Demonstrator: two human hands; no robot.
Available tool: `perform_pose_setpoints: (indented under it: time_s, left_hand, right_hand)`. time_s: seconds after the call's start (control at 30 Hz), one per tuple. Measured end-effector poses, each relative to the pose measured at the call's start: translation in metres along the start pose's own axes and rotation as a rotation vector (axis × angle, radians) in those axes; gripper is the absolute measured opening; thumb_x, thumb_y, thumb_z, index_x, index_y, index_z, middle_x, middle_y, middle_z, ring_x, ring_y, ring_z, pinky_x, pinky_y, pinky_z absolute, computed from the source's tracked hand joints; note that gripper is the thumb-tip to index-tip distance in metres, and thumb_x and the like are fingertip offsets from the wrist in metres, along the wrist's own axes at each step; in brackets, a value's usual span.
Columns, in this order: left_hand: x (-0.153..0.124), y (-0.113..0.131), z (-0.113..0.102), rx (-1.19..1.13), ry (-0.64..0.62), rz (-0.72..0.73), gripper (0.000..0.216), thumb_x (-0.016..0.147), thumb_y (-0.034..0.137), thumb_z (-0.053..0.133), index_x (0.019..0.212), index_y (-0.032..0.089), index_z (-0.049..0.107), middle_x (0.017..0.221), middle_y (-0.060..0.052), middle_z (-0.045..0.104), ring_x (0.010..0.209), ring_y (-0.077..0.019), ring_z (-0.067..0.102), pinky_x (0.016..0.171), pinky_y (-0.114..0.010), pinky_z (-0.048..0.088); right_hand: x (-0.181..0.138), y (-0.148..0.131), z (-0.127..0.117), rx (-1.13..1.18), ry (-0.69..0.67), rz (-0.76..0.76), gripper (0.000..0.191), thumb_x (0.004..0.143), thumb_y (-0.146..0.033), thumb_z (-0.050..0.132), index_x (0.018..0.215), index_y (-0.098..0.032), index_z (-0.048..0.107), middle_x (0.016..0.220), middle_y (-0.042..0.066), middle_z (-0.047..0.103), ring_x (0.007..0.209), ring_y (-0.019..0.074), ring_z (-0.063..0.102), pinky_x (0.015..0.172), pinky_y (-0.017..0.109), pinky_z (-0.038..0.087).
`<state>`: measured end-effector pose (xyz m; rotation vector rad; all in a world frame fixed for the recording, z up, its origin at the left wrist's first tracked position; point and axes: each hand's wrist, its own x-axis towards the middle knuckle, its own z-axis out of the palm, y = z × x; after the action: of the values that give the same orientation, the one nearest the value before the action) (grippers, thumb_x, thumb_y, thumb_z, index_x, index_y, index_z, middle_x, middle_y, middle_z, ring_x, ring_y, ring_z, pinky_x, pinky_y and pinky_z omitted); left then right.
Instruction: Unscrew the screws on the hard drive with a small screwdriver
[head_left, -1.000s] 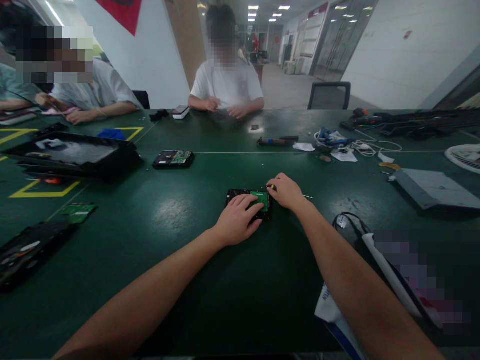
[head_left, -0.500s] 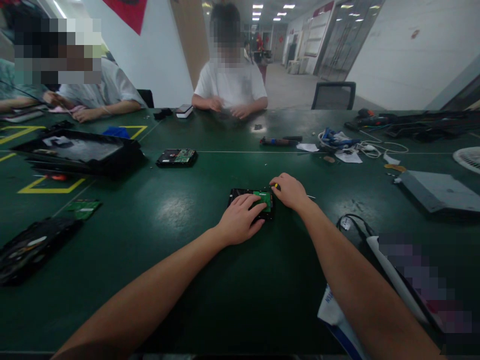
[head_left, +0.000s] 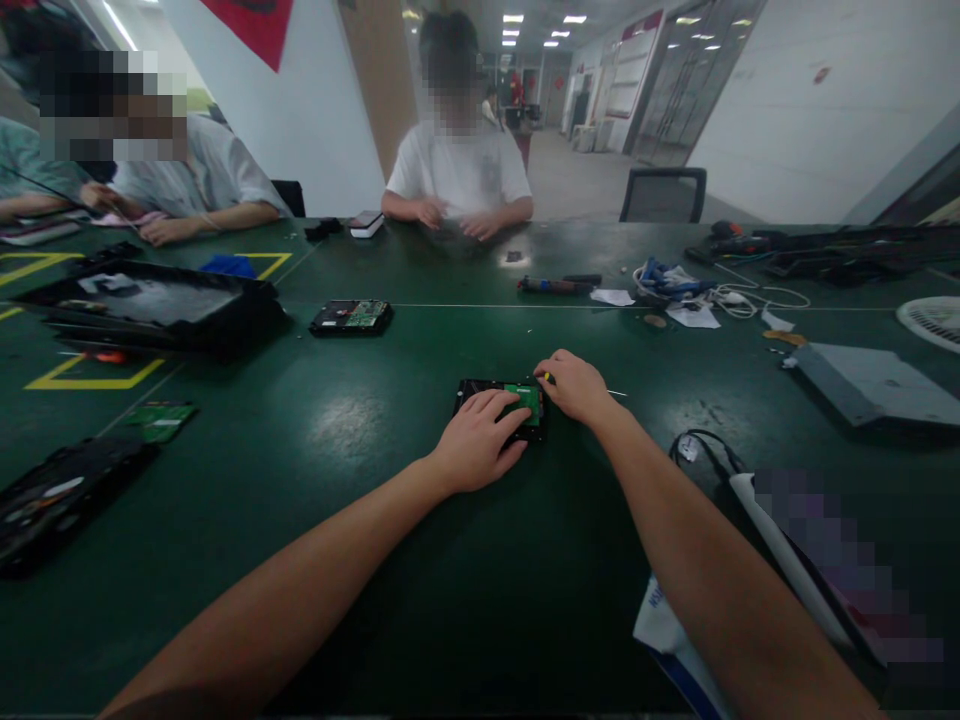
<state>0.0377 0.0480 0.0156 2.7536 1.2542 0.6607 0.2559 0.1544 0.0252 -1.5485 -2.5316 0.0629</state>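
A hard drive (head_left: pixel 491 386) with a green circuit board (head_left: pixel 535 400) on its upper face lies on the table in front of me. My left hand (head_left: pixel 480 436) rests across it, fingers spread over the board and thumb by the near edge; it lies on the drive without wrapping round it. Just beyond the drive's right end, my right hand (head_left: pixel 573 386) is closed on a slim screwdriver (head_left: pixel 550 379). Its yellow-and-black part shows at the fingertips, and a thin metal length sticks out past the hand's right side. The screwdriver's middle is hidden in the hand.
Another drive (head_left: pixel 351 317) lies further off, left of centre. A black tray (head_left: pixel 150 305) and a black casing (head_left: pixel 67 490) are at left. A grey metal box (head_left: pixel 874 390), cables (head_left: pixel 739 297) and a white bag (head_left: pixel 660 620) are at right. People sit across the table.
The view has shifted slightly. My right hand looks a touch closer to the drive's end, still gripping the screwdriver. My left hand stays on the drive.
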Motion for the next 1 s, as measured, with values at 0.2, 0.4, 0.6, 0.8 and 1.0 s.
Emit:
perform_pose_setpoints:
  time_s: [0.2, 0.4, 0.6, 0.8, 1.0]
  left_hand:
    - [0.0005, 0.0009, -0.0007, 0.004, -0.01, 0.004, 0.046, 0.098, 0.037, 0.057, 0.142, 0.023, 0.056, 0.144, -0.013, 0.055, 0.137, -0.0335, 0.049, 0.116, -0.056, 0.042]
    - [0.0005, 0.0009, -0.0001, 0.002, -0.004, -0.005, 0.047, 0.096, 0.037, 0.06, 0.141, 0.024, 0.056, 0.143, -0.013, 0.056, 0.136, -0.0335, 0.05, 0.115, -0.057, 0.043]
    - [0.0007, 0.002, 0.0002, 0.015, 0.0, -0.009, 0.047, 0.095, 0.037, 0.061, 0.14, 0.023, 0.057, 0.143, -0.013, 0.056, 0.135, -0.0332, 0.05, 0.115, -0.056, 0.043]
    - [0.0009, 0.0037, -0.0013, 0.03, 0.0, -0.011, 0.046, 0.096, 0.037, 0.06, 0.139, 0.022, 0.057, 0.143, -0.013, 0.056, 0.135, -0.033, 0.05, 0.116, -0.055, 0.043]
    - [0.0009, 0.0038, -0.0023, 0.015, -0.007, -0.014, 0.047, 0.096, 0.037, 0.06, 0.14, 0.023, 0.056, 0.143, -0.013, 0.056, 0.135, -0.0332, 0.05, 0.116, -0.056, 0.043]
  right_hand:
    - [0.0005, -0.0021, 0.0021, -0.017, -0.002, 0.01, 0.024, 0.102, -0.031, 0.053, 0.11, -0.024, 0.074, 0.12, 0.01, 0.066, 0.104, 0.0244, 0.066, 0.081, 0.033, 0.05]
    - [0.0002, -0.0037, 0.001, -0.065, -0.003, 0.0, 0.024, 0.103, -0.033, 0.052, 0.11, -0.022, 0.072, 0.12, 0.01, 0.065, 0.099, 0.025, 0.068, 0.075, 0.033, 0.049]
    - [-0.0005, -0.0033, 0.0, -0.084, -0.006, -0.028, 0.024, 0.103, -0.033, 0.052, 0.111, -0.024, 0.072, 0.119, 0.01, 0.065, 0.099, 0.0242, 0.067, 0.073, 0.031, 0.048]
    - [0.0015, -0.0036, 0.0029, -0.061, 0.021, -0.093, 0.028, 0.104, -0.03, 0.05, 0.122, -0.028, 0.071, 0.12, 0.008, 0.067, 0.105, 0.0236, 0.066, 0.078, 0.031, 0.048]
    - [0.0012, -0.0047, 0.002, -0.07, 0.006, -0.09, 0.021, 0.101, -0.029, 0.054, 0.107, -0.024, 0.074, 0.115, 0.008, 0.069, 0.1, 0.0228, 0.066, 0.077, 0.031, 0.047]
